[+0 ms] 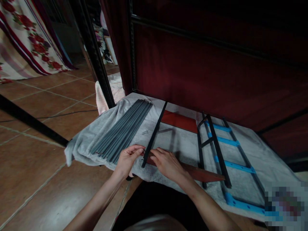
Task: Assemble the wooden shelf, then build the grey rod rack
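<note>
My left hand [129,159] is closed in a pinch beside the near end of a black metal bar [156,131]. Something small is at its fingertips, too small to make out. A small bolt [142,159] shows at the bar's side just below. With fingers curled over its edge, my right hand [166,163] grips a reddish-brown board [202,173] where it meets the bar. Across the far end lies an orange-red panel [179,120]. To the right, a black frame [218,150] with a curved brace stands against the board's other end.
Grey tubes [122,128] lie in a bundle on the grey blanket [185,144], with small metal pieces [145,132] beside them. Blue-runged black frames [231,165] lie at right. Black posts [95,51] and a dark red curtain [216,70] border the surface.
</note>
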Demonstrator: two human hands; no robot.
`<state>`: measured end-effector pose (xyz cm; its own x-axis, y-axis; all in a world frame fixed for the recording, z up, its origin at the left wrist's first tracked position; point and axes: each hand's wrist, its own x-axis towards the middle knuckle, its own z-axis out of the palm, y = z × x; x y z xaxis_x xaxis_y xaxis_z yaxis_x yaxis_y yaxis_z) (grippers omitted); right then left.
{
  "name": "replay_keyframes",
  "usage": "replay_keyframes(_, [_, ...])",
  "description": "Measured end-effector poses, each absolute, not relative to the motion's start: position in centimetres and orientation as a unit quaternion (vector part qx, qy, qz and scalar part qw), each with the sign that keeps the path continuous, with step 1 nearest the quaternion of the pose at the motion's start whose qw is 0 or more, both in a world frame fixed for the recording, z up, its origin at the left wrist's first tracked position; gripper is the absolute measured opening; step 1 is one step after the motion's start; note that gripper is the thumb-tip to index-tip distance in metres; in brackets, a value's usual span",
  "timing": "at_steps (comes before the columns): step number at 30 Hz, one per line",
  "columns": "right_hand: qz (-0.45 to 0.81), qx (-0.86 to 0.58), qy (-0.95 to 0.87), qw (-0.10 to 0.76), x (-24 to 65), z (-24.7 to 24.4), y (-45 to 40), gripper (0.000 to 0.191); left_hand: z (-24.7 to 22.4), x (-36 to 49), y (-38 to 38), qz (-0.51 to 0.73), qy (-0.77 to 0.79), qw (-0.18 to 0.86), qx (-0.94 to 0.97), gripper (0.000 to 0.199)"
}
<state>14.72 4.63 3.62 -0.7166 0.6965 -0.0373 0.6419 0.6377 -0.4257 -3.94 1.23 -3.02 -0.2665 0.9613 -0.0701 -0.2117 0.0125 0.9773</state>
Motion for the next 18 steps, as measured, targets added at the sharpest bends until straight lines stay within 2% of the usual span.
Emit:
replay_keyframes(6, [0.211, -0.381, -0.898, 0.067, 14.6, 3.6, 4.6, 0.026, -3.1, -4.1, 1.1, 0.608, 0.517, 0.473, 0.373, 0.031])
replay_keyframes(10, [0.213, -0.37, -0.902, 0.07, 14.6, 3.6, 4.7, 0.025, -2.8, -4.1, 0.9, 0.605, 0.503, 0.493, 0.372, 0.026])
replay_keyframes(14, [0.21, -0.372, -0.902, 0.066, 14.7, 3.5, 4.6, 0.026, -2.2, -3.9, 0.7, 0.611, 0.494, 0.501, 0.362, 0.036])
replay_keyframes(18, [0.207, -0.378, -0.901, 0.058, 14.7, 3.5, 4.5, 0.027, -2.2, -3.5, 0.9, 0.595, 0.544, 0.47, 0.358, 0.025])
